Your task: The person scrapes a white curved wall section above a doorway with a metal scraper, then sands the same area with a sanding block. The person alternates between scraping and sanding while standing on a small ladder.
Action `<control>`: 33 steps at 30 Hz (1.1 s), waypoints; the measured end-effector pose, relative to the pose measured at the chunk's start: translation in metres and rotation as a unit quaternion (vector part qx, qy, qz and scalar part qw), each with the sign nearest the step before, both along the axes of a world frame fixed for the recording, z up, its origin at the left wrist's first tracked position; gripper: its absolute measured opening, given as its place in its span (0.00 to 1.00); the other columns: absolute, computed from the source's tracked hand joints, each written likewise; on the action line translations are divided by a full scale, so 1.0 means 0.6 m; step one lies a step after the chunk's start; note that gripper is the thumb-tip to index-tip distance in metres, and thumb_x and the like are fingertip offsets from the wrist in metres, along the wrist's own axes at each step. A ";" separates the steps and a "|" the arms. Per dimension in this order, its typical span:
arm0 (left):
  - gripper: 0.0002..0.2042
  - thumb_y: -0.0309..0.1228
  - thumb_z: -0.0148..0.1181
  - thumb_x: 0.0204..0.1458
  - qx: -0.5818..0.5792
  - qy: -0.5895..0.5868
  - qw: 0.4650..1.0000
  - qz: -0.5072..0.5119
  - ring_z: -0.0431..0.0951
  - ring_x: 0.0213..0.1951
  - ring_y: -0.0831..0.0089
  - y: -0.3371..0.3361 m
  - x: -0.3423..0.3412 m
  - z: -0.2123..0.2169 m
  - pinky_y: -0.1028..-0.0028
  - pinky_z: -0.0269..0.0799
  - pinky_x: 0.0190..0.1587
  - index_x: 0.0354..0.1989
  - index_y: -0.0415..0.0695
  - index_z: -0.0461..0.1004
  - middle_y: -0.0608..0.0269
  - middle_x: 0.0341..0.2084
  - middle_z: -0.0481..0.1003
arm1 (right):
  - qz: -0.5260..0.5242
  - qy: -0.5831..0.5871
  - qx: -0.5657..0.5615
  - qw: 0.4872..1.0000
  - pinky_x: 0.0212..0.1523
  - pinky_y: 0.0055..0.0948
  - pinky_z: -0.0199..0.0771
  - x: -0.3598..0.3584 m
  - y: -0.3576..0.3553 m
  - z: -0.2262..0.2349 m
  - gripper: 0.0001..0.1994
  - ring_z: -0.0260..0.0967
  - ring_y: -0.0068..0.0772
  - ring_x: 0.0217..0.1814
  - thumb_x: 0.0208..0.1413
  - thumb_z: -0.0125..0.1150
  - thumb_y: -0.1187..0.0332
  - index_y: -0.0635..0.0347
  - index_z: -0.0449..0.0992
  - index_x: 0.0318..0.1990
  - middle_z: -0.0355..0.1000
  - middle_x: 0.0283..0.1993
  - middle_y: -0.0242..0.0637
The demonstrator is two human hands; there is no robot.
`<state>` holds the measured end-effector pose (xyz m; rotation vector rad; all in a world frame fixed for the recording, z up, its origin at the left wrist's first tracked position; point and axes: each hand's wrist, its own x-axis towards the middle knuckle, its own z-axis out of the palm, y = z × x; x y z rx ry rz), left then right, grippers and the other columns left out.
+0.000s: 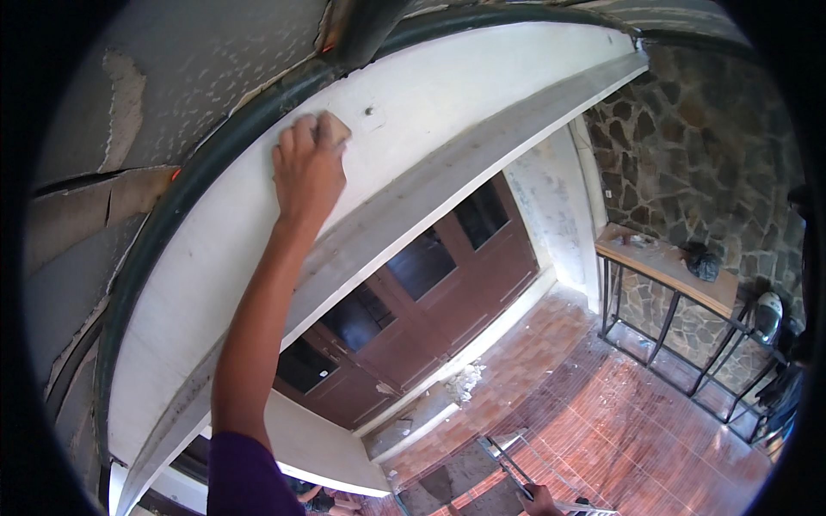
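My left hand [311, 163] is raised to the white wall band [482, 90], its arm in a purple sleeve. Its fingers are closed round a small tan pad [339, 131], which is pressed to the white surface; a slight blur hides its exact kind. Just right of the pad is a small dark hole [369, 111] in the wall. Low in the view, my right hand [540, 499] is closed round the rail of a metal ladder [508, 464], partly cut off by the lower edge.
A dark green pipe [215, 142] curves above the band; a grey ledge [482, 142] runs below. Far down are brown doors [413, 301], white rubble [465, 383] and a red tiled floor [619, 413]. A wood-topped metal counter [662, 262] stands right. Part of another person [323, 500] shows below.
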<state>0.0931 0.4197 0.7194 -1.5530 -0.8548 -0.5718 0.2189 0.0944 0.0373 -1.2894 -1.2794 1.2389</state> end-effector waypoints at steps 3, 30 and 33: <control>0.24 0.33 0.66 0.54 -0.037 0.061 0.997 0.003 0.70 0.52 0.58 -0.002 0.002 0.002 0.57 0.66 0.52 0.60 0.43 0.72 0.58 0.52 0.70 | 0.013 -0.043 -0.001 0.999 0.33 0.38 0.73 -0.001 -0.003 -0.005 0.14 0.71 0.38 0.27 0.58 0.64 0.60 0.65 0.79 0.40 0.77 0.27 0.49; 0.23 0.36 0.64 0.55 -0.153 0.120 0.981 0.010 0.69 0.52 0.61 -0.007 -0.019 0.011 0.59 0.65 0.51 0.59 0.45 0.74 0.61 0.51 0.70 | -0.091 -0.100 0.043 0.990 0.33 0.46 0.76 -0.024 -0.010 -0.037 0.13 0.76 0.58 0.30 0.48 0.61 0.59 0.61 0.79 0.30 0.75 0.26 0.52; 0.23 0.36 0.65 0.55 0.076 -0.015 0.997 -0.023 0.70 0.52 0.61 -0.015 -0.012 0.013 0.60 0.65 0.51 0.59 0.44 0.73 0.61 0.51 0.71 | -0.113 -0.084 0.037 0.989 0.33 0.45 0.77 -0.028 -0.016 -0.027 0.13 0.77 0.58 0.31 0.48 0.61 0.59 0.61 0.80 0.30 0.75 0.27 0.53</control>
